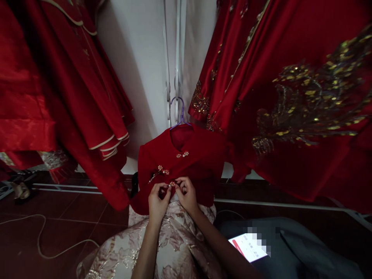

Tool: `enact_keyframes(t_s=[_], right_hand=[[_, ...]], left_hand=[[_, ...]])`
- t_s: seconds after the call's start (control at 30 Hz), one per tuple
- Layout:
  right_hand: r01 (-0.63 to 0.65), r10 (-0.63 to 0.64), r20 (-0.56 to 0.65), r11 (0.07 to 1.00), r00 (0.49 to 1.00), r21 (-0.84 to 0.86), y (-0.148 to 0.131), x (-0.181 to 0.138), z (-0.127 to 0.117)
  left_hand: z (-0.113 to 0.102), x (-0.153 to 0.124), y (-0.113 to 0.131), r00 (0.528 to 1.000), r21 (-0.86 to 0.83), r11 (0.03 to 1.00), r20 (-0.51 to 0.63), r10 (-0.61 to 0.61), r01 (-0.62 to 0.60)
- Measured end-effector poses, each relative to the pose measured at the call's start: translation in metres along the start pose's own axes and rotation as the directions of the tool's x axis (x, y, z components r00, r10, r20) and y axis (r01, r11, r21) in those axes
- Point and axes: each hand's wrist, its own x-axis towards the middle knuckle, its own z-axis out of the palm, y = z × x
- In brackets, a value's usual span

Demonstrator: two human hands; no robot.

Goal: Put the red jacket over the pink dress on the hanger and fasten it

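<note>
A red jacket (200, 166) hangs in front of me on a purple hanger (182, 112). Pairs of pearl flower-shaped fasteners sit on its front: a fastener (182, 154) near the neck and another fastener (163, 170) lower left. At the lower front edge, my left hand (158, 199) and my right hand (186, 193) pinch a pearl fastener (171, 184) from both sides. Fingers and thumbs of both hands are closed on it. Whether its two halves are joined cannot be made out. Cream and pink floral brocade (174, 232) lies under my forearms.
Red garments (99, 97) hang at left, and a red gown with gold sequins (314, 100) hangs at right. A lit phone (248, 246) rests on dark cloth at lower right. A cable (43, 236) crosses the tiled floor. Metal rack bars (261, 203) run low behind.
</note>
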Motion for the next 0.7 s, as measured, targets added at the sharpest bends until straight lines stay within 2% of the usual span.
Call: enact_keyframes(t_s=[0.2, 0.7], right_hand=[[0.005, -0.004, 0.015, 0.999, 1.0, -0.051, 0.0002, 0.0019, -0.0001], [0.012, -0.011, 0.04, 1.0, 0.999, -0.005, 0.0039, 0.0004, 0.0005]], left_hand=[[0.0021, 0.0001, -0.0046, 0.999, -0.009, 0.999, -0.023, -0.036, 0.036], [0.0036, -0.0015, -0.0026, 0.997, -0.01, 0.998, -0.034, -0.069, 0.069]])
